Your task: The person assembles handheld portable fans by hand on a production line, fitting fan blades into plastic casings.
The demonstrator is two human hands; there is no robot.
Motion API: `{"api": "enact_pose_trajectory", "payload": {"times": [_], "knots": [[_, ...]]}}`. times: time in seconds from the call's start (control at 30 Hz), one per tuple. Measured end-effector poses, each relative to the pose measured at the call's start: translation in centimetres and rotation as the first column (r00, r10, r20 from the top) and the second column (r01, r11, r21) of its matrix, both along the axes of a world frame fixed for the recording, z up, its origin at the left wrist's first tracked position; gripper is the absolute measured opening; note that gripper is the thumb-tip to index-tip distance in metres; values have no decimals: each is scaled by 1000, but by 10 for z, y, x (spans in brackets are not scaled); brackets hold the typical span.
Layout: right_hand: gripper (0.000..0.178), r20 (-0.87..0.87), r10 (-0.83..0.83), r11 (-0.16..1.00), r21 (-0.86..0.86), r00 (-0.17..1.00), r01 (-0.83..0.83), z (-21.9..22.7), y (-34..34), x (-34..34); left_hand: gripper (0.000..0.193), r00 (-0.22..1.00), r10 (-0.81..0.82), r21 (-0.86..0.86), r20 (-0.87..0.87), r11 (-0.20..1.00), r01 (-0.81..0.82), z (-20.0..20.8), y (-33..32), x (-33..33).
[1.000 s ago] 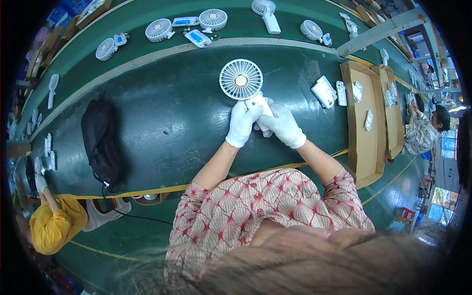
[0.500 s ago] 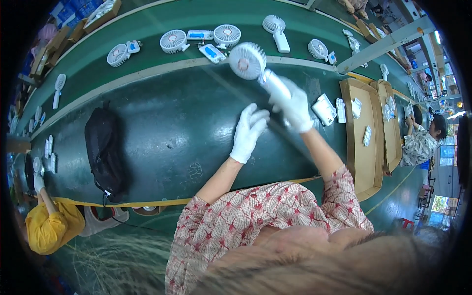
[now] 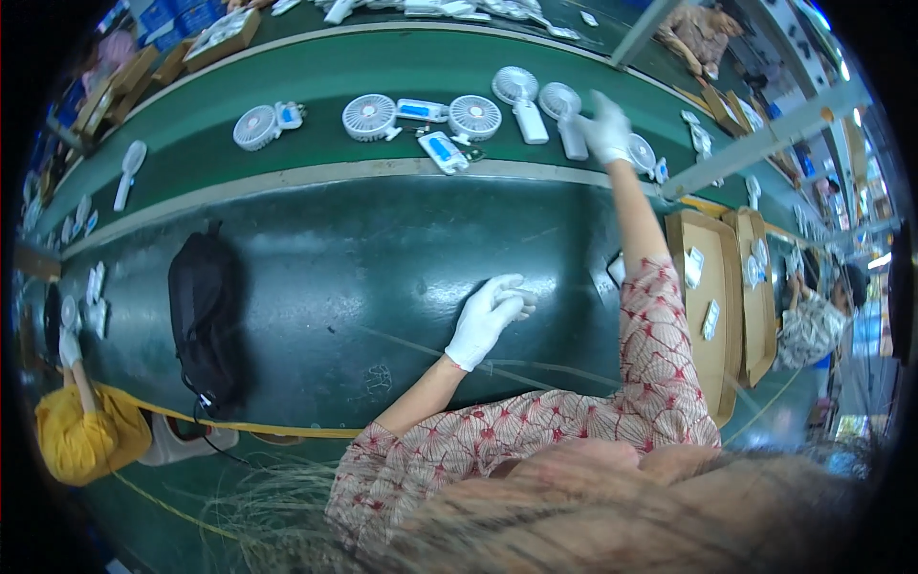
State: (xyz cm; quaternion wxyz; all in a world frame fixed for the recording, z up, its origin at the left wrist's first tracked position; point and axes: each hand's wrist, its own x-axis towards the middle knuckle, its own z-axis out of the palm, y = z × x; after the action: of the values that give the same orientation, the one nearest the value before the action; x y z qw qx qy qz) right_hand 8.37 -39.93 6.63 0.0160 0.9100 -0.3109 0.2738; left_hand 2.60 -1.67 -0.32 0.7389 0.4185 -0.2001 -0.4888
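Both my hands wear white gloves. My right hand (image 3: 606, 132) reaches over the green conveyor belt (image 3: 325, 158), fingers stretched out and holding nothing. Just left of it lies a white handheld fan (image 3: 560, 99), its handle toward me. A second handheld fan (image 3: 516, 84) lies close by on the left. Under and beyond my right wrist is another fan head (image 3: 641, 151), partly hidden. My left hand (image 3: 485, 321) is over the dark green worktable (image 3: 316, 325), fingers loosely bent and apart, with no object visible in it.
More fan heads (image 3: 369, 116) with blue-and-white handle parts (image 3: 442, 151) lie on the belt. A black bag (image 3: 203, 316) is on the table's left. Cardboard trays (image 3: 703, 316) stand at right, beside a metal post (image 3: 755, 139). Co-workers sit at left (image 3: 91, 435) and right (image 3: 813, 325).
The handheld fan from my right hand now lies on the belt, let go. My right arm has stretched forward. My left hand has stayed over the table.
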Motion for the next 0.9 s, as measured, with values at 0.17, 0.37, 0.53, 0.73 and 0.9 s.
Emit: {"api": "enact_pose_trajectory", "payload": {"times": [0.17, 0.37, 0.53, 0.73, 0.9], "knots": [[88, -508, -420, 838, 101, 752, 536, 4, -33, -64, 36, 999, -19, -32, -44, 999, 17, -2, 1, 0], [85, 13, -294, 886, 378, 956, 267, 15, -9, -74, 37, 998, -26, -65, -65, 998, 22, -6, 3, 4], [67, 428, 136, 751, 544, 893, -375, 65, 151, -68, 37, 1000, 14, -14, -16, 1000, -14, 2, 16, 5], [87, 149, 576, 636, 536, 804, -555, 64, 294, -28, 31, 992, 37, -13, 121, 999, -36, 3, 10, 2], [86, 32, 780, 513, 541, 625, -667, 35, 355, 43, 27, 957, 78, 62, 281, 993, -99, -5, 13, 6]]}}
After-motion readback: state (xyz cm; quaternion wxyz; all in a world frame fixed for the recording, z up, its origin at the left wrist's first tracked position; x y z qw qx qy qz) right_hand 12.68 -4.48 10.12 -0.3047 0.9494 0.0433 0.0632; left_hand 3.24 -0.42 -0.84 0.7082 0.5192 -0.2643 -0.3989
